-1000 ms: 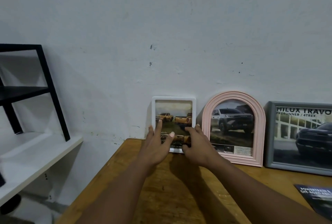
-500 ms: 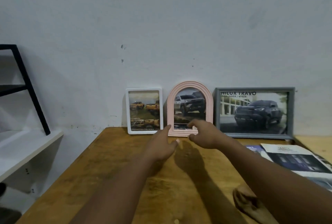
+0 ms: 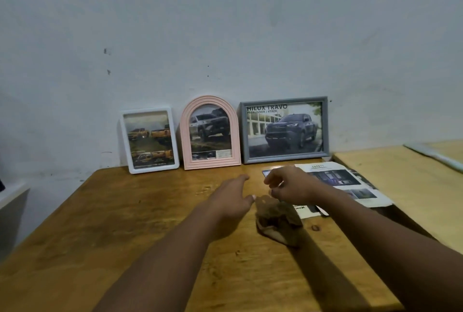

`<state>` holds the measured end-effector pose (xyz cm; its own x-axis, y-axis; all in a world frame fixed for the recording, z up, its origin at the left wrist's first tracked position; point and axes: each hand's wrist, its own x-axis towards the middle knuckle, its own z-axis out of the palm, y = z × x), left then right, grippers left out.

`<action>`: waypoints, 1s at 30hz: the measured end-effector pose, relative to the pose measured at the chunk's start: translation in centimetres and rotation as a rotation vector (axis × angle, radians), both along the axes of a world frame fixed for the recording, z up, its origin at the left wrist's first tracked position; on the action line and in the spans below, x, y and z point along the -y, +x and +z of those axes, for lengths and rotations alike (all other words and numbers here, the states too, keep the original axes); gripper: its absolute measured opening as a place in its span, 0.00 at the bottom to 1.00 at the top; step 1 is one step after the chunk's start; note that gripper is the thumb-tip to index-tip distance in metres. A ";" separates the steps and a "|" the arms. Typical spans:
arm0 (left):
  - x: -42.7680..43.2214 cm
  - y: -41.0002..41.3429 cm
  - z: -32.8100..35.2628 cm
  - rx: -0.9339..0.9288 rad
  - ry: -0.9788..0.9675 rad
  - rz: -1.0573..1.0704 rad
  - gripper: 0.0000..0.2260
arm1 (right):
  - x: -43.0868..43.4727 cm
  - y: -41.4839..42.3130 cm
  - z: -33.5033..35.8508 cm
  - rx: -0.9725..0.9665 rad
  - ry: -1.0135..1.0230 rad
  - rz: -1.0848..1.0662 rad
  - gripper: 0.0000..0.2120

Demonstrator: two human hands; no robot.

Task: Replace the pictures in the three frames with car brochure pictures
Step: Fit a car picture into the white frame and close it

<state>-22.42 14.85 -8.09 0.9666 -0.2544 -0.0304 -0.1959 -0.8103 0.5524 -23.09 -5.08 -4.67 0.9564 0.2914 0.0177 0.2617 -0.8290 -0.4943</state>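
Note:
Three frames lean against the wall at the back of the wooden table (image 3: 105,224). The white frame (image 3: 149,140) on the left shows yellow pickups. In the middle, the pink arched frame (image 3: 210,133) shows a grey truck. The grey frame (image 3: 285,130) on the right shows a dark pickup. My left hand (image 3: 231,199) hovers above the table with fingers stretched out and holds nothing. My right hand (image 3: 288,185) hovers beside it, fingers loosely curled, empty, over the edge of the brochure pages (image 3: 343,184).
A crumpled brown cloth (image 3: 278,220) lies on the table just under my right wrist. A second, paler table (image 3: 411,184) adjoins on the right with a grey strip (image 3: 433,155) on it. A white shelf edge (image 3: 10,191) shows at far left.
Both hands let go of the white frame, which now leans on the wall, and drew back to the right, past the pink frame. The view has shifted right and pulled back.

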 end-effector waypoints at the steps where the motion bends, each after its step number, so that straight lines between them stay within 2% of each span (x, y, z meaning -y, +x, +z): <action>1: 0.3 -0.3 -0.5 -0.003 -0.001 -0.004 0.31 | 0.3 -0.7 -0.3 -0.001 0.005 0.019 0.15; 4: 0.7 -1.1 -1.9 0.001 -0.005 -0.002 0.29 | 0.8 -2.4 -0.9 -0.041 -0.003 0.075 0.17; 9: 0.5 -2.5 -3.2 0.055 0.007 0.015 0.29 | 0.4 -4.2 -2.5 -0.057 -0.134 0.137 0.22; 19: 0.5 -3.5 -4.0 0.139 0.057 0.017 0.30 | -0.1 -4.3 -4.1 -0.001 -0.145 0.046 0.27; 30: 0.5 -3.7 -3.7 0.127 0.080 0.012 0.31 | 0.3 -4.0 -4.4 0.034 -0.037 0.019 0.20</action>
<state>-26.09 14.37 -11.77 0.9670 -0.2441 0.0730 -0.2500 -0.8533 0.4576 -27.14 -5.34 -9.11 0.9499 0.3101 0.0389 0.2933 -0.8413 -0.4541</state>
